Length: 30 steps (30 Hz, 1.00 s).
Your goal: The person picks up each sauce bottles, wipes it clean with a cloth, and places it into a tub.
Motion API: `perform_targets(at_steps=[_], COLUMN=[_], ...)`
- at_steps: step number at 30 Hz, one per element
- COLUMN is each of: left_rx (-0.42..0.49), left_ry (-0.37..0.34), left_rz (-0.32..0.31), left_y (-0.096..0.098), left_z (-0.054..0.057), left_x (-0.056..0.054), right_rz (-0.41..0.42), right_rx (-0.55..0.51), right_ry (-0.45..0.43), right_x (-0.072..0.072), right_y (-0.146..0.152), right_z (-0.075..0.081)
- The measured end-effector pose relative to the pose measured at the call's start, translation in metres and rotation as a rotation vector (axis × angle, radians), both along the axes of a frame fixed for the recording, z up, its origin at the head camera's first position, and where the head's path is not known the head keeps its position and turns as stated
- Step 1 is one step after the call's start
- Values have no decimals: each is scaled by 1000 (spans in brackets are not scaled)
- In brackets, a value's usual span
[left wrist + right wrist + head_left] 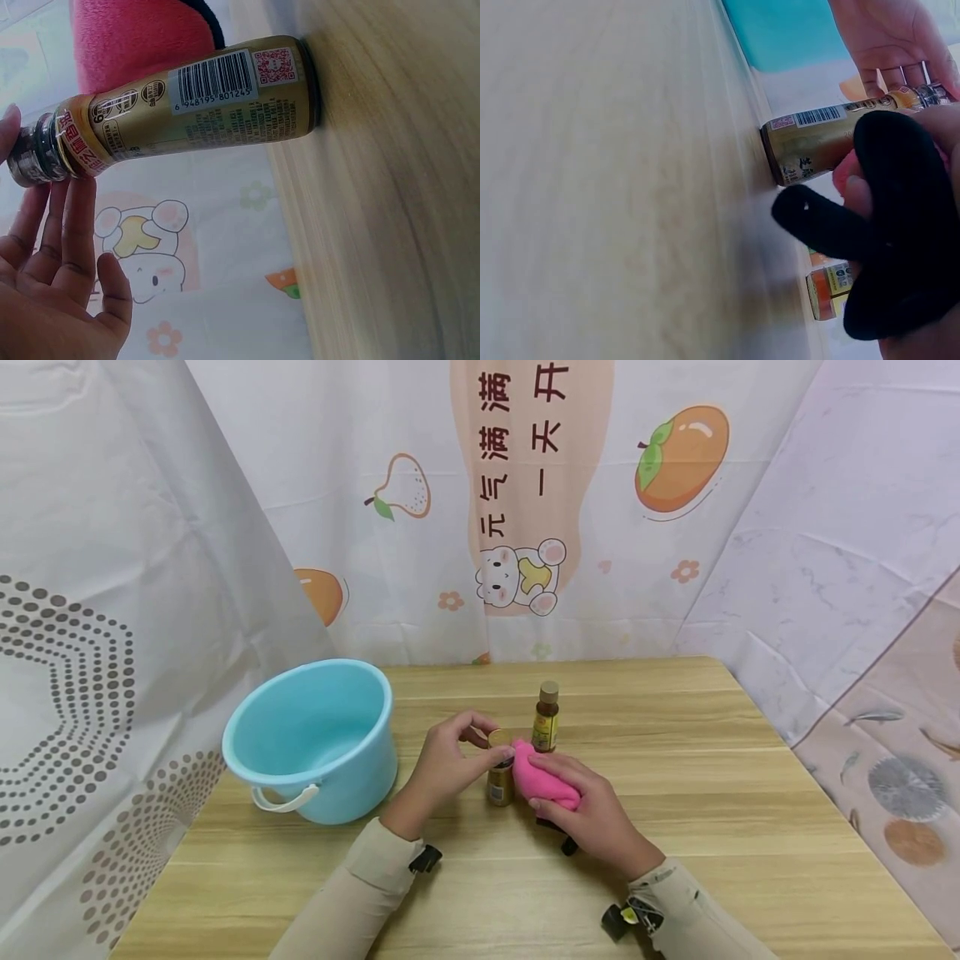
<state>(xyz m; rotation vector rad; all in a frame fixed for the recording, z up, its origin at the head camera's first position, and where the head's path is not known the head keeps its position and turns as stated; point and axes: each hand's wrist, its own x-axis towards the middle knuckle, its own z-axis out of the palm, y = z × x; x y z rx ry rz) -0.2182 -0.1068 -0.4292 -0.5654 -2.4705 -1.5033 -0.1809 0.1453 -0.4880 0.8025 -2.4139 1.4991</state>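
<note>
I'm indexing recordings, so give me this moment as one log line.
left hand: grips gold-labelled bottle at neck; right hand: holds pink plush toy; yellow-labelled brown bottle: upright beyond toy

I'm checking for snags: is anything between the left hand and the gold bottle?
Nothing visible: the left hand has its fingers at the top of the gold bottle. The pink plush toy, in the right hand, is on the bottle's other side.
</note>
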Motion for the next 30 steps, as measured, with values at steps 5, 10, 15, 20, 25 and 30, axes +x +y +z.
perform_targets(at_steps=[5, 10, 15, 20, 25, 30], left_rx=[-4, -35, -32, -8, -5, 8], left_ry=[19, 92, 175, 200, 166, 153], left_rz=[-17, -50, -128, -180, -181, -180], left_y=[0, -1, -4, -6, -6, -6], left_z=[-1, -2, -3, -3, -3, -4], left_x=[-2, -4, -5, -6, -6, -7], right_rz=[5, -5, -5, -5, -6, -2], right_rx=[43, 94, 127, 126, 118, 86], right_ry=[-22, -36, -35, -36, -33, -5], right_x=[-1, -2, -3, -3, -3, -1], right_y=[1, 1, 1, 1, 1, 0], right_z=[-2, -2, -3, -3, -3, -2])
